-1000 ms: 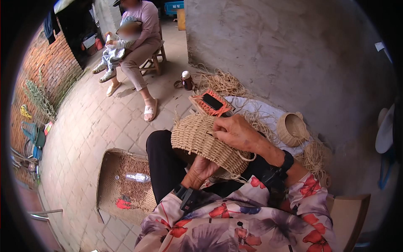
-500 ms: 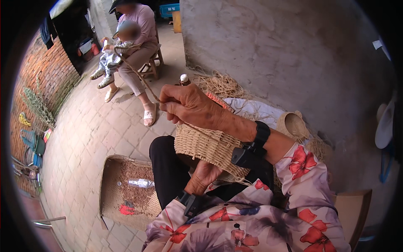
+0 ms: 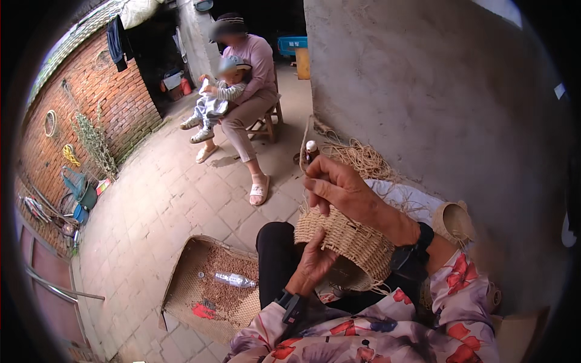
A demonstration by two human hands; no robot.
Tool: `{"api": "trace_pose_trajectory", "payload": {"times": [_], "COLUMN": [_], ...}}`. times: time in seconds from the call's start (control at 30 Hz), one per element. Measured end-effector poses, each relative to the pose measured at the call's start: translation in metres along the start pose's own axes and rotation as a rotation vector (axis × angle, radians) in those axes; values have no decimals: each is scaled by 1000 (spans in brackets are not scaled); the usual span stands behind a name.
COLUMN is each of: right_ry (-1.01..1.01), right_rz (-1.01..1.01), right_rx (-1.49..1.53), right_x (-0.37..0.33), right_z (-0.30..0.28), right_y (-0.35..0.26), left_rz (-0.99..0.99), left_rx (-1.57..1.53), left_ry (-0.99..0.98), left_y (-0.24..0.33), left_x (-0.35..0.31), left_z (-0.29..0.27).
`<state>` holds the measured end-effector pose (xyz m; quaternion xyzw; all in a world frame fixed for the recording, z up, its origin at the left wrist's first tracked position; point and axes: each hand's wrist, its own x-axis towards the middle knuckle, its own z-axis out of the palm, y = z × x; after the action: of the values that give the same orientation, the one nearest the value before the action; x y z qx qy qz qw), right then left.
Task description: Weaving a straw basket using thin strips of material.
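A round basket (image 3: pixel 369 243) of woven straw cord lies tilted over my lap, its opening facing down and toward me. My left hand (image 3: pixel 313 261) grips its near left rim, thumb on the outer weave and the other fingers mostly hidden inside. Just above the basket's far side, my right hand (image 3: pixel 346 189) pinches a twisted straw cord (image 3: pixel 306 144) between thumb and forefinger. The cord's free end sticks up past the fingers, and where it meets the basket is hidden behind the hand.
On the paving at left, a shallow woven tray (image 3: pixel 175 284) holds brown grains and a clear plastic bottle (image 3: pixel 235 279). Loose straw cord (image 3: pixel 357 156) lies by the wall near a white cloth (image 3: pixel 396 192) and a smaller basket (image 3: pixel 452 221). Beyond sits a person (image 3: pixel 257 75) with a child.
My right hand has come back closer to the basket, and the cord that stretched far to the left now stands short and upright. My left thumb now shows over the rim. The view has swung left.
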<state>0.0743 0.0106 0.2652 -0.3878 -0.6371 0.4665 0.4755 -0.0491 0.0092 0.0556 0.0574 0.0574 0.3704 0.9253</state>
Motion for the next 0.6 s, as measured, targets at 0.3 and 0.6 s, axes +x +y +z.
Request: {"api": "trace_pose_trajectory", "payload": {"times": [0.3, 0.6], "right_ry": [238, 638], "right_rz": [38, -258], "right_rx": [273, 375], "right_x": [-36, -132], "right_z": [-26, -125], "right_y": [18, -11], "left_rz": [-16, -105], "left_rx": [444, 386], "left_ry": [-59, 13], "left_y": [-8, -10], "left_x": [-16, -45], "left_z": [5, -37]}}
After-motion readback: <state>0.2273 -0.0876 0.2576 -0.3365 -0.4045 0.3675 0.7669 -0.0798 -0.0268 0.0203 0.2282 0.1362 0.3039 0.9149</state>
